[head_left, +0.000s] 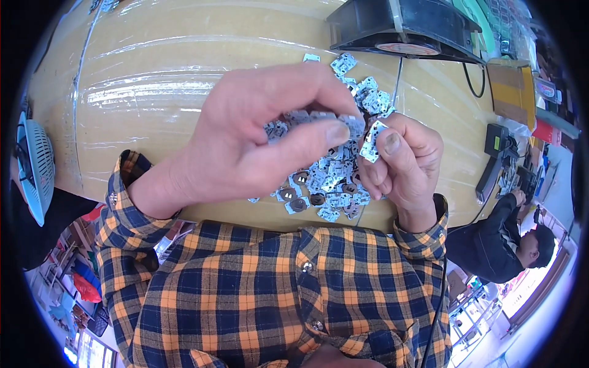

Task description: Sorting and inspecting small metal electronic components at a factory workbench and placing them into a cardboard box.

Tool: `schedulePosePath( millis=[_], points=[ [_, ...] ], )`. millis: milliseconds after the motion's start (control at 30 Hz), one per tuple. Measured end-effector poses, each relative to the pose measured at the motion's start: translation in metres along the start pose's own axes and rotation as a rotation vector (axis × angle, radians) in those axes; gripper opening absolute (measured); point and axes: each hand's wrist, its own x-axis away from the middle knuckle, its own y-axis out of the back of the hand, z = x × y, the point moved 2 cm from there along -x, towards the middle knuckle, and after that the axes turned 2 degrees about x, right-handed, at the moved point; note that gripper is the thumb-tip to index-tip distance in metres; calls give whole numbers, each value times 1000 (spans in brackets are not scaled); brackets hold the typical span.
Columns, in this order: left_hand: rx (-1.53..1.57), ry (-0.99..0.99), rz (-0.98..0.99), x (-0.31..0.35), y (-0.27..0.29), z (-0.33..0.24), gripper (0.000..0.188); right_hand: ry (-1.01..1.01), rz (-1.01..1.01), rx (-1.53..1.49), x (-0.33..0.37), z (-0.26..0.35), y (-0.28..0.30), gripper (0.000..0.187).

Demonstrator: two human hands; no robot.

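My left hand (270,129) is closed around a row of small circuit boards (322,115), pinned between the thumb and the curled fingers. Close by on the right, my right hand (405,153) pinches a single small white circuit board (372,142) between thumb and fingers, tilted upright. Both hands hover over a loose pile of similar little boards (334,175) on the table. Some boards in the pile carry round dark parts (299,205). The left hand hides part of the pile.
A black fan (405,27) stands at the table's far right. A yellow-brown cardboard box (512,92) and black devices (496,141) line the right edge. A light blue basket (38,165) is at the left. Another person in dark clothes (491,245) works at the right. Clear film covers the tabletop (141,135).
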Motion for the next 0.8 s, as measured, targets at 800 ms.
schedulePosePath(
  millis=[800],
  points=[
    [-373,-312,-17,4,-8,-8,28,30,-14,179,0,0,0,31]
  ],
)
